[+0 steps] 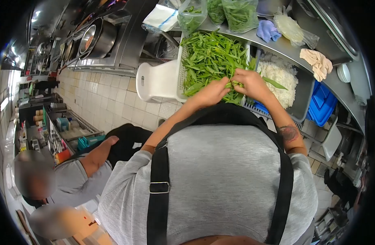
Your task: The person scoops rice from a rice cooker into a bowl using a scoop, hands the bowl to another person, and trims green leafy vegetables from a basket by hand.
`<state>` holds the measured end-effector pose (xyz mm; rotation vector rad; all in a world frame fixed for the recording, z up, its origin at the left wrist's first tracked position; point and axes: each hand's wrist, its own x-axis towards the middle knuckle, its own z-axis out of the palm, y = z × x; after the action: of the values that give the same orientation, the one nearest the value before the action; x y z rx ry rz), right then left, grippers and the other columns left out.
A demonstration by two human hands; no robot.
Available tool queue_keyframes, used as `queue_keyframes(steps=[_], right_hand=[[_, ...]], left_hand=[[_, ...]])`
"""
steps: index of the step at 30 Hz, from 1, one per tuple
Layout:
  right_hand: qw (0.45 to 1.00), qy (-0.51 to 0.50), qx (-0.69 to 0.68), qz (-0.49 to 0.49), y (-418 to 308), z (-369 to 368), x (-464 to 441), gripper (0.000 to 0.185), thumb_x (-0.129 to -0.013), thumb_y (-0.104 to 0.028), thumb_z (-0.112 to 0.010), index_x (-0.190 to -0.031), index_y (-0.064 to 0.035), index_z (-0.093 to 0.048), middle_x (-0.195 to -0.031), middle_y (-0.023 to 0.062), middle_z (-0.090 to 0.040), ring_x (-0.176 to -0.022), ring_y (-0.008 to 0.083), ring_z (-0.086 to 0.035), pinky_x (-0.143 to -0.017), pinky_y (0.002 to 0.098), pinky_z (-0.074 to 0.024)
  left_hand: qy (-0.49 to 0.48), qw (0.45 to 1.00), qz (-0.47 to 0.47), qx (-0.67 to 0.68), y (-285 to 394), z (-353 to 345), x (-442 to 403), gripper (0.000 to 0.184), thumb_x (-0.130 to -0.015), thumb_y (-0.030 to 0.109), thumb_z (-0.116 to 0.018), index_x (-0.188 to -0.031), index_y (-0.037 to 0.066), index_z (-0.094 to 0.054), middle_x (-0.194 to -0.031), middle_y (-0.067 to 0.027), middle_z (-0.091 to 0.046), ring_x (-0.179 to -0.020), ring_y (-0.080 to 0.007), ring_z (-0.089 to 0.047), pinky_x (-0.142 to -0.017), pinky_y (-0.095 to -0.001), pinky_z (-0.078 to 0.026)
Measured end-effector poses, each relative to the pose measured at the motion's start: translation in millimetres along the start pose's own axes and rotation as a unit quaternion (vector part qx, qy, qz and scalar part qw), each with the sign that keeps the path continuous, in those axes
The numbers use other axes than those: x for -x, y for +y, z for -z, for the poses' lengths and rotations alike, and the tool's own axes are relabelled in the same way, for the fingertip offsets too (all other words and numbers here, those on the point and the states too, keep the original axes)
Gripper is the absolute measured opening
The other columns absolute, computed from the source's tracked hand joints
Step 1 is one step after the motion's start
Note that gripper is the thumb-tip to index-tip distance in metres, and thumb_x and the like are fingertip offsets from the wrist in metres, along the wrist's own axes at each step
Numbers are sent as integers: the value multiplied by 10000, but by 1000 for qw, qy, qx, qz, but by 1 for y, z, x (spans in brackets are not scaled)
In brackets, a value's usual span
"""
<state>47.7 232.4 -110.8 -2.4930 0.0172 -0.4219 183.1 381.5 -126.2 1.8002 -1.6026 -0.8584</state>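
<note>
Long-leafed greens that look like water spinach [210, 57] fill a white plastic basket [181, 77] in front of me. Over its near right part, my left hand [214, 92] is closed, pinching green stems. Close beside it, my right hand [248, 83] is closed on the same stems, fingers curled. A long leaf [275, 83] sticks out to the right beyond my right wrist. The stem ends between the fingers are partly hidden. Right of the basket, a grey tub [305, 92] holds white rice [283, 77].
A white plastic stool [148, 81] stands left of the basket. Bagged greens [240, 16], a blue cloth [268, 31] and a beige cloth [316, 63] lie on the steel counter. Blue crates [320, 104] are at right. Another person [81, 175] is at lower left, near shelving.
</note>
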Motion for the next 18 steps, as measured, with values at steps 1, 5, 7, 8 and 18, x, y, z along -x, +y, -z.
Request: queue_keyframes(steps=[1,5,7,8,18], right_hand=[[998,23,-42,-33,8,-9,6,164,-679,-86,-640,-829,-20,-626,-794,108,-553,-714,299,-569,-645,368,-470],[958,176,-176,-143,24,-29,12,138,-713,-60,-576,-815,18,-628,-780,110,-610,-702,231,-582,-660,311,-462],[882,257,-292,-267,37,-32,14,129,-793,-105,-569,-813,-5,-649,-808,53,-644,-708,120,-562,-652,275,-448],[846,284,-324,-314,47,-27,15,137,-825,-121,-558,-832,-16,-646,-791,33,-620,-699,115,-550,-639,252,-438],[640,491,-537,-248,119,58,112,232,-922,-198,-513,-1017,9,-556,-940,100,-612,-912,190,-585,-830,318,-469]], left_hand=[[29,999,-6,14,-4,-10,-1,209,-862,110,-526,-958,-7,-380,-814,-284,-554,-799,-471,-532,-665,-487,-414],[85,995,-16,46,-4,-24,-8,159,-871,64,-495,-952,12,-369,-800,-272,-541,-788,-472,-530,-643,-470,-417],[90,995,-31,39,-5,-24,-7,160,-873,69,-489,-972,14,-376,-837,-272,-539,-807,-469,-529,-659,-466,-419],[92,995,-35,37,-8,-25,-4,165,-876,79,-484,-989,15,-383,-863,-273,-537,-820,-466,-527,-671,-462,-421],[-12,931,93,-353,-156,-42,40,551,-905,451,-404,-1400,253,-263,-1475,-66,-207,-1366,-314,-150,-964,-697,-178]])
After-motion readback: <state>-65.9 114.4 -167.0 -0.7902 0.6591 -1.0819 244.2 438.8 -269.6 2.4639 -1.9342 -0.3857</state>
